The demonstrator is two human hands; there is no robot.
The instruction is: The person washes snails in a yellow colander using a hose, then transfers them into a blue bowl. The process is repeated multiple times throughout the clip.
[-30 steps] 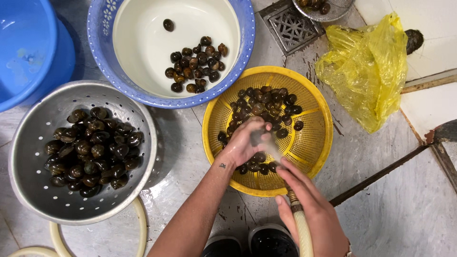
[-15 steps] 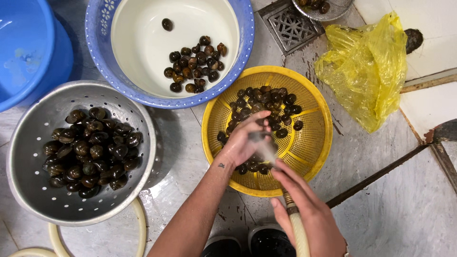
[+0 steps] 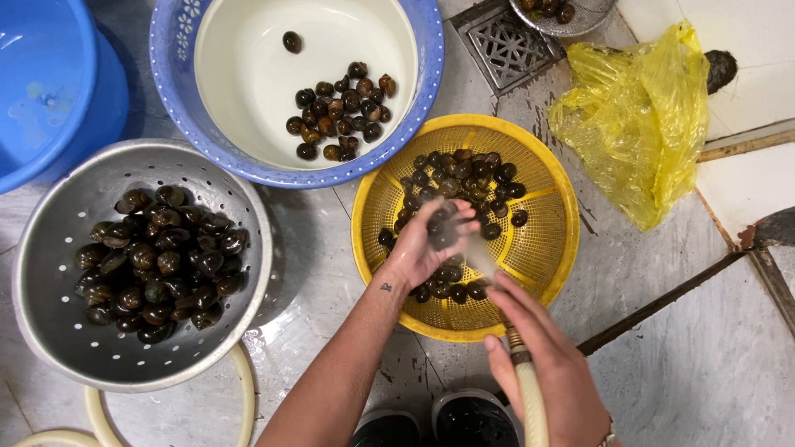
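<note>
My left hand [image 3: 424,244] is over the yellow plastic colander [image 3: 553,240], closed on a dark snail it holds in a spray of water. My right hand [image 3: 542,356] grips a pale hose [image 3: 530,401] just below the colander, its nozzle aimed at the left hand. Several dark brown snails [image 3: 464,178] lie in the yellow colander. A metal colander [image 3: 50,323] on the left holds a heap of the same snails [image 3: 157,261]. A blue-rimmed white basin [image 3: 240,74] at the top holds another cluster of snails [image 3: 339,116].
A blue tub [image 3: 50,83] stands at the top left. A yellow plastic bag [image 3: 638,124] lies on the right, next to a metal floor drain [image 3: 513,45]. A small metal strainer [image 3: 563,12] sits at the top edge. My shoes [image 3: 431,426] show below on wet tiles.
My left hand has lifted slightly toward the colander's middle with a snail, and the water spray from the hose now hits it. The right hand stays on the hose.
</note>
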